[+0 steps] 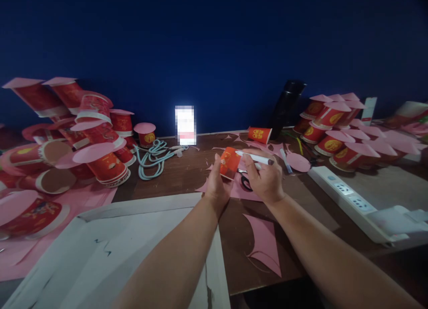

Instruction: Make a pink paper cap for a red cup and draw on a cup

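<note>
Cup (230,162) held out over the tabletop (187,168) is my mark for every place here. Far to its left, red cups (107,168) are heaped, some upright, some on their sides, with pink discs (95,153) on their ends; lying every which way, they look set aside in bulk rather than arranged. Nearer me and left of the cup, a white panel (140,231) lies under my left forearm. Beyond it a cable (150,159) is loosely coiled, perhaps to take up slack, and a lit phone (185,125) stands upright, its screen blurred out, facing me as if for easy viewing.

My left hand (219,188) grips the cup from its left side, thumb pressed along it, which I judge keeps it steady. Scissors (246,183) lie just right of the cup, among pink scraps (264,242). My right hand (265,177) has its fingers closed on a pen (263,159), held low and slanted so the tip meets the cup's upper right edge; whether it touches, I can't make out. Beyond, right of the cup, another red cup (260,135) lies tipped over, then a black bottle (288,104) stands. Farthest right, more disc-topped cups (331,118) are packed close, probably to save room, behind a power strip (334,186).
</note>
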The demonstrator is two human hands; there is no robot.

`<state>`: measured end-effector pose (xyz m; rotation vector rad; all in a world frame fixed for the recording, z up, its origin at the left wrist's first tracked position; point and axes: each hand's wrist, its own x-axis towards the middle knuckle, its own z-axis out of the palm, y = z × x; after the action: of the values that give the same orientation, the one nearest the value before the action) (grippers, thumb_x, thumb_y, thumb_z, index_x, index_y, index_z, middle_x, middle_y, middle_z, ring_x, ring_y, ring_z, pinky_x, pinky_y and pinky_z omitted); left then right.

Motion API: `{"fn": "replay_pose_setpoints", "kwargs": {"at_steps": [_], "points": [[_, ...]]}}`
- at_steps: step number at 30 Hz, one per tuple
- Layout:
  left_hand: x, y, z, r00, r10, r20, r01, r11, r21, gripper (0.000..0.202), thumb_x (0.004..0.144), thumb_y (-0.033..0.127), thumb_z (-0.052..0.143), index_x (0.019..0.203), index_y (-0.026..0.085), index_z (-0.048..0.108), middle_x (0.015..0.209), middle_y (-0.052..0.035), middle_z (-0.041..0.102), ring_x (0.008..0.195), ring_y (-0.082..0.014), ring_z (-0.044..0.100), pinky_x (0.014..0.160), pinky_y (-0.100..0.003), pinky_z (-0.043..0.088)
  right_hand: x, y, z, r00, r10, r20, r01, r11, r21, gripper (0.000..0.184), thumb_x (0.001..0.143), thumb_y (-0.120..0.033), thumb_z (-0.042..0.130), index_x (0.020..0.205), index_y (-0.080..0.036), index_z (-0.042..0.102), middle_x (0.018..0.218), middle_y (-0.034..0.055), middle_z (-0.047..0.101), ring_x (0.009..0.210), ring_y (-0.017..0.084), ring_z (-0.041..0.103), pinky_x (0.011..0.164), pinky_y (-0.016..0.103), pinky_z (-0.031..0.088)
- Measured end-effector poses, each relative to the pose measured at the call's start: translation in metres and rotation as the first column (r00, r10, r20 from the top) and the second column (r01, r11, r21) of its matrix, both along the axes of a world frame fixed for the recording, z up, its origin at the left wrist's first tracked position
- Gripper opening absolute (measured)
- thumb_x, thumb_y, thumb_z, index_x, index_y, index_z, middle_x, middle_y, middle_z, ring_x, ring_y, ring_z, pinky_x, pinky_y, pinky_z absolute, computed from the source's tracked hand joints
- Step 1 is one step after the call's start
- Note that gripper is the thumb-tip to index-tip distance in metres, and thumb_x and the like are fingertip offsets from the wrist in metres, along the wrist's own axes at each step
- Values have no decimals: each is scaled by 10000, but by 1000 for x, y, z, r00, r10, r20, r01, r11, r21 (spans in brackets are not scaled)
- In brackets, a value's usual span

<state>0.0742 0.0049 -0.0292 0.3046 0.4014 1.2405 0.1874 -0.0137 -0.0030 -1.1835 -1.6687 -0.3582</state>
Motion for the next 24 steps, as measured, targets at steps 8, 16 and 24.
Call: {"fn": "replay_pose_setpoints", "kwargs": {"at_steps": [8, 16, 24], "points": [[0, 2, -1, 999, 44, -16, -44, 999, -2, 426, 749, 509, 621, 1039, 197, 641, 1126, -84, 659, 1214, -256, 509, 1021, -396, 385, -2, -1, 1, 1000, 12, 7, -12, 1000, -27, 200, 889, -269, 514, 1013, -200, 654, 985, 68, 708, 952, 188, 643, 873, 333, 469], [0, -1, 2, 1000, 28, 1, -28, 999, 28, 400, 759, 510, 608, 1007, 200, 653, 1106, -76, 668, 1231, -268, 492, 1020, -416, 383, -2, -1, 0, 1000, 5, 17, -5, 1000, -24, 187, 884, -267, 521, 1002, -202, 650, 985, 65, 708, 967, 189, 640, 875, 335, 471], [0, 0, 2, 999, 44, -2, -44, 999, 15, 384, 766, 491, 607, 1006, 194, 650, 1107, -81, 662, 1214, -259, 507, 1023, -398, 374, -4, -2, 0, 1000, 12, 9, -12, 1000, -24, 188, 889, -275, 511, 995, -206, 651, 985, 66, 708, 978, 190, 640, 873, 337, 476]]}}
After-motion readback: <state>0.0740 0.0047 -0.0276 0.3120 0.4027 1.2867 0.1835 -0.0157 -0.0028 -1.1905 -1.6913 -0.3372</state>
